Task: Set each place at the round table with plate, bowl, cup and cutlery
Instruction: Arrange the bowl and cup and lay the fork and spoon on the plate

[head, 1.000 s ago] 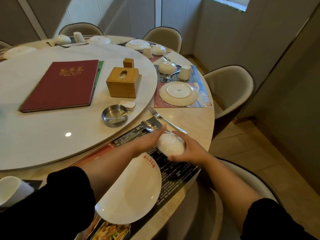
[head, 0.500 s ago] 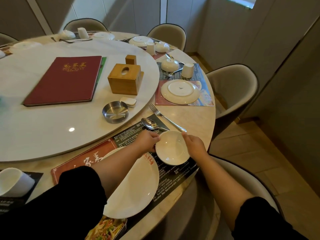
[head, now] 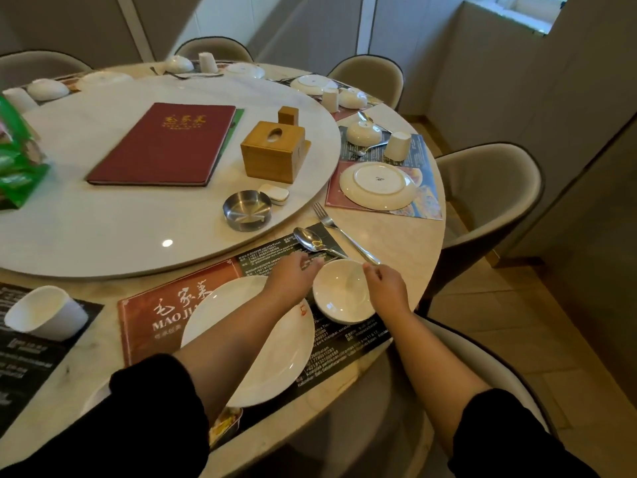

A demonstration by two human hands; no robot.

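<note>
- Beige walls and padded chairs [head: 489, 194] are seen around a round marble table [head: 396, 232], whose middle is taken up by a white turntable [head: 103, 215].
- On the turntable a red menu [head: 165, 143], a wooden box [head: 272, 151] and a steel ashtray [head: 246, 210] are placed.
- At the table's near edge a white plate [head: 275, 370] is laid on a printed placemat [head: 148, 305] and partly covered by the left forearm.
- A small white bowl [head: 344, 298] is set upright just right of the plate, close to the table's right edge.
- A spoon [head: 312, 240] and a fork [head: 341, 232] are laid just beyond the bowl, toward the turntable.
- The left hand [head: 293, 277] is held with relaxed fingers beside the bowl's far left rim, over the spoon's handle; nothing is gripped.
- The right hand [head: 386, 288] is held at the bowl's right rim, fingers loosely curled by the fork's handle end; whether anything is pinched cannot be told.
- A cup [head: 44, 313] is seen tipped over at the near left edge.
</note>
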